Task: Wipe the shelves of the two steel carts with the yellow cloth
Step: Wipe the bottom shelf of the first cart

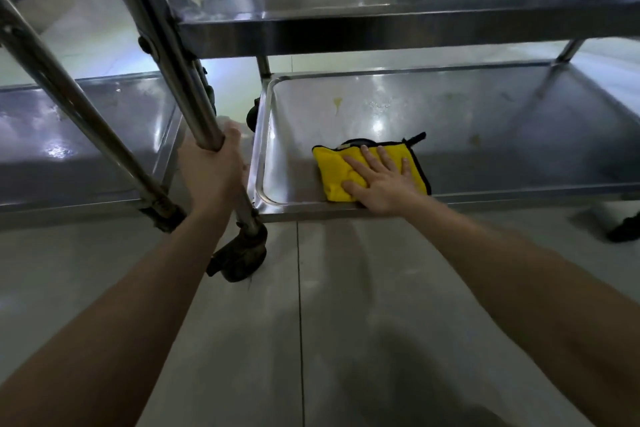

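Yellow cloth, folded w/ black trim, lies flat on the bottom shelf of the right-side cart, near the front rim & toward the shelf's left end. Right hand sits on top of it, palm down, fingers straight & spread. It is pressing, not clutching; nothing curls round the fabric. Cloth's near edge is at or just beside the front lip.

Further back on the same shelf is a yellowish stain w/ a drip tail, well apart from the cloth, plus droplets to its right. Fainter marks toward the right end are too dim to tell.

Left hand is wrapped round a steel post between the two carts, fingers closed on the tube. Prob. the right cart's corner leg, since a wheel sits below it, but tubes overlap there, so can't be sure. Upper shelf overhangs the work area. Left cart stands alongside.

Risks, as I judge them:
- Flat palm = friction only, so a fast stroke could bunch the cloth or slide it out from under the hand.
- Cloth is so close to the lip that a pull toward the body may drag it onto the floor.
- Cart's on wheels, so a hard push w/o the left hand bracing could roll it.
- Stain looks dried; a light pass may smear it, not lift it.
- On a deep reach, the forearm may knock the upper shelf.
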The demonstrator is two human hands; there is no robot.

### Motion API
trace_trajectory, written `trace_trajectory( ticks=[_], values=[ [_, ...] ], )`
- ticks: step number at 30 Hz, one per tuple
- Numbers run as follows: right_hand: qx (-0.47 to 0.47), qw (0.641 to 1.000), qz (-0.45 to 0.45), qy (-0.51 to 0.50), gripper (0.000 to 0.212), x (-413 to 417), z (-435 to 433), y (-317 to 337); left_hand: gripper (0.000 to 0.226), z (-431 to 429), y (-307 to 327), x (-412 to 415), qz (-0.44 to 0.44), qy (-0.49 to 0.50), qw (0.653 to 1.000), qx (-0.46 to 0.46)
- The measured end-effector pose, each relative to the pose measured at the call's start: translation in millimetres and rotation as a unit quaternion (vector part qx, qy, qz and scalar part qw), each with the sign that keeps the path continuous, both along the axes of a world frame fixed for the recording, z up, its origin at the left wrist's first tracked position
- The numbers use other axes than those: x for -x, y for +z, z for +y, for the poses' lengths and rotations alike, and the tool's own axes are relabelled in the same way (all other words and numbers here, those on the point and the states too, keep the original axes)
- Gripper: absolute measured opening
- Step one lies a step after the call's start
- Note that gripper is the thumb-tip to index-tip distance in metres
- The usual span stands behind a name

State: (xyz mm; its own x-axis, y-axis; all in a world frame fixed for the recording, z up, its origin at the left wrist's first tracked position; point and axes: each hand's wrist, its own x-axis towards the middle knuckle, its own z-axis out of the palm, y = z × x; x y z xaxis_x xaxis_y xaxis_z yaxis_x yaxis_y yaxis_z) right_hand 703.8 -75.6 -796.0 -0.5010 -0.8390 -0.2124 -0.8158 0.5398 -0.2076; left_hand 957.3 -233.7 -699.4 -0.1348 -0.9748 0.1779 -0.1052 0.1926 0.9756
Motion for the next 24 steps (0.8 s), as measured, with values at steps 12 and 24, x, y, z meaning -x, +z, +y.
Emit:
trace_trajectory(
  ticks=[12, 24],
  values=[
    [-0.080, 0.995, -0.035, 0.042, 0.081, 6.3, -7.4, 29.8, 0.033, 104.9, -67.0, 12.8, -0.318, -0.255, 0.856, 0.318],
    [0.051, 0.998, 0.035, 0.025, 0.066, 43.0, 29.7, -7.3, 0.064, 75.3, -71.1, 114.9, -0.443, -0.219, 0.864, 0.093]
  ],
)
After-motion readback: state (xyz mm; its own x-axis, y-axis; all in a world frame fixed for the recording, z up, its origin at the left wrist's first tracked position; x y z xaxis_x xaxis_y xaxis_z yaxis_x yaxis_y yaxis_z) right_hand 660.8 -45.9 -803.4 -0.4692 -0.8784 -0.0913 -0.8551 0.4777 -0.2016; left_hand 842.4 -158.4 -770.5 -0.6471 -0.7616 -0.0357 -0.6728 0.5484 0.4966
